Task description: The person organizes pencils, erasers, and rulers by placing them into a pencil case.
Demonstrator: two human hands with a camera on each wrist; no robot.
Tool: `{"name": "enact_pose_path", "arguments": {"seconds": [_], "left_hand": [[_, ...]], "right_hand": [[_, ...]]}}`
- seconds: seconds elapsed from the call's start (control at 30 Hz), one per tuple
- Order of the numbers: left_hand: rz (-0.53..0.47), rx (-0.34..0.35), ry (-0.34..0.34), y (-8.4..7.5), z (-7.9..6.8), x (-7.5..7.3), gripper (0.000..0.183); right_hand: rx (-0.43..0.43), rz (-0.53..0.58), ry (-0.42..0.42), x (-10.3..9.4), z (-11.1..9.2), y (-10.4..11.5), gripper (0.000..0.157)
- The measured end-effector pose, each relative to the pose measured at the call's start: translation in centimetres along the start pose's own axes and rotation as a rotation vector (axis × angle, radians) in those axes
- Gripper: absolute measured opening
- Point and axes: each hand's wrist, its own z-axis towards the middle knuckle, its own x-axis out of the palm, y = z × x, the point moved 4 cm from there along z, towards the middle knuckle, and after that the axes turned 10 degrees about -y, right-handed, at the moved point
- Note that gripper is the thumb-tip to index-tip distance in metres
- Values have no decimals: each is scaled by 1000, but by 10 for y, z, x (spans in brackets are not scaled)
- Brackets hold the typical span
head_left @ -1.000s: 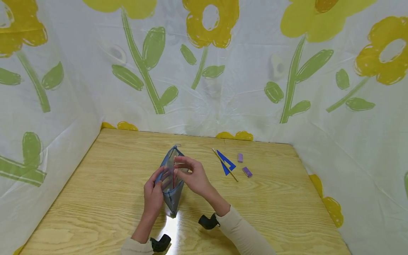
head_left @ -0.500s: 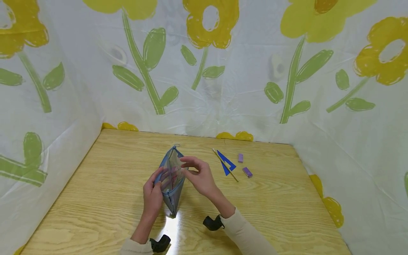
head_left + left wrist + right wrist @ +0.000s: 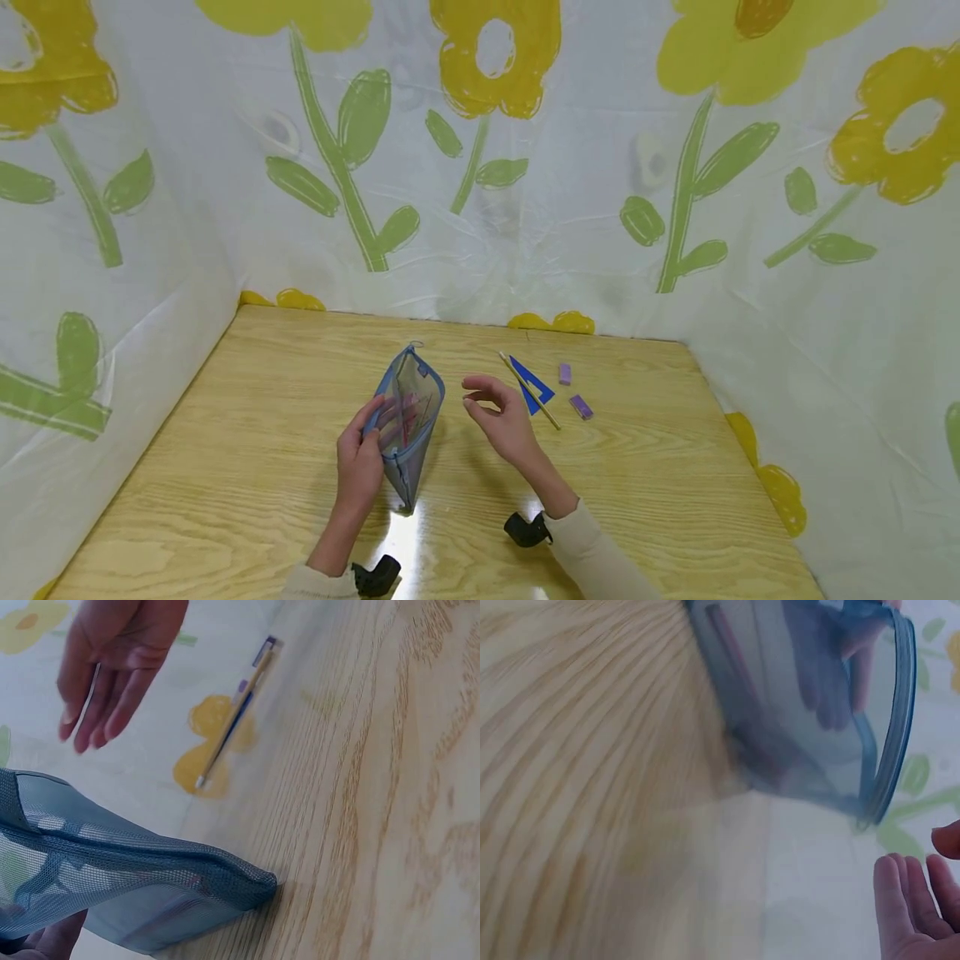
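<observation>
My left hand (image 3: 360, 457) grips the left rim of a blue mesh zip pencil case (image 3: 414, 454), fingers inside its mouth and thumb outside. The case stands upright on the table with its top unzipped and spread wide. A thin reddish stick-like item (image 3: 733, 652) shows through its clear side in the right wrist view. To the right of the case, my right hand (image 3: 502, 421) hangs in the air with loosely bent fingers and nothing between them. Beyond it lie a pencil (image 3: 542, 402) across a blue set square (image 3: 525, 375) and two purple erasers (image 3: 565, 373).
The wooden table (image 3: 262, 417) ends at white cloth walls (image 3: 570, 167) printed with yellow flowers, at the back and both sides. Black wrist camera mounts (image 3: 377, 575) sit at both sleeves.
My right hand has drawn out of the pencil case's mouth and moved right, without the reddish item, which now lies inside. My left hand keeps its grip on the case.
</observation>
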Motion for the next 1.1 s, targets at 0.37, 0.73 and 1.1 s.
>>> {"name": "enact_pose_path", "arguments": {"seconds": [0.37, 0.73, 1.1], "left_hand": [[22, 44, -11, 1, 0, 1, 53], [57, 37, 132, 3, 0, 4, 49], [26, 56, 190, 4, 1, 4, 51]], "right_hand": [[29, -36, -20, -33, 6, -12, 30], [86, -148, -24, -64, 16, -25, 32], [139, -226, 2, -81, 16, -28, 32]]}}
